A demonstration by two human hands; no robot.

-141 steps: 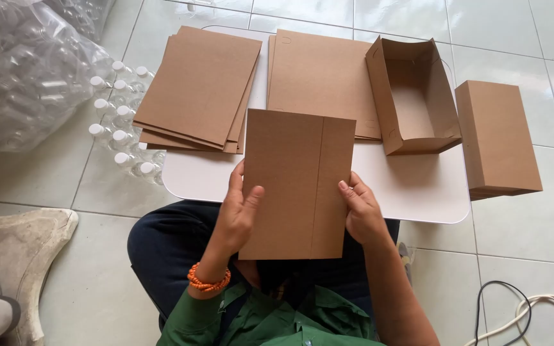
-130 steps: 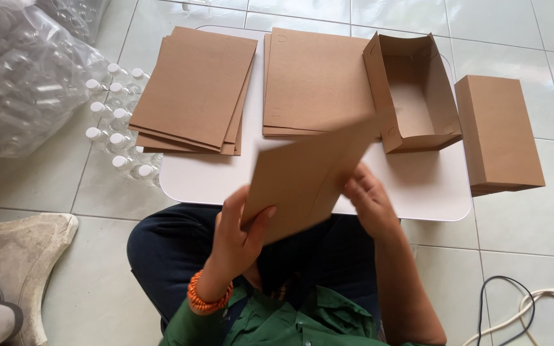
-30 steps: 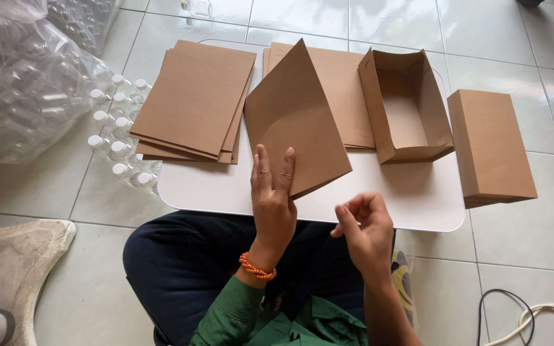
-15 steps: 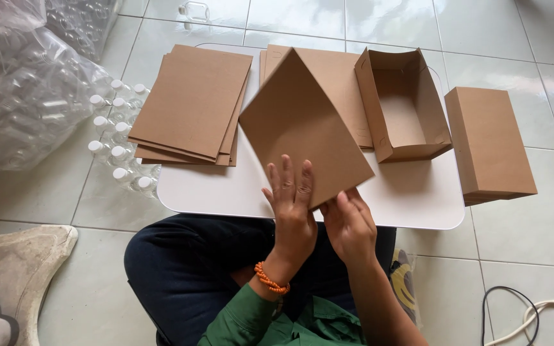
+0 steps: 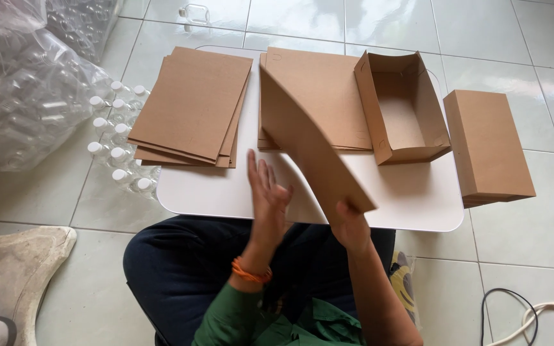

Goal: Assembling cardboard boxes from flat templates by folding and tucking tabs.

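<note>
Since half a second ago the cardboard sheet (image 5: 309, 150) has swung edge-on and now tilts from the far stack toward the lap; left hand (image 5: 265, 195) has come off it. White low table (image 5: 418, 205) on the tiled floor (image 5: 533, 256) carries everything. Bag of clear bottles (image 5: 14, 90) sits far left, loose capped bottles (image 5: 117, 154) beside it. Two flat cardboard stacks: left one (image 5: 193, 106), middle one (image 5: 328, 90). Open folded box (image 5: 402, 109) right of those, closed box (image 5: 487, 147) on the floor further right. Right hand (image 5: 349, 227) pinches the sheet's near corner. Left hand open, fingers spread, just beside the sheet, not touching. Orange bracelet (image 5: 250, 272) on left wrist.
</note>
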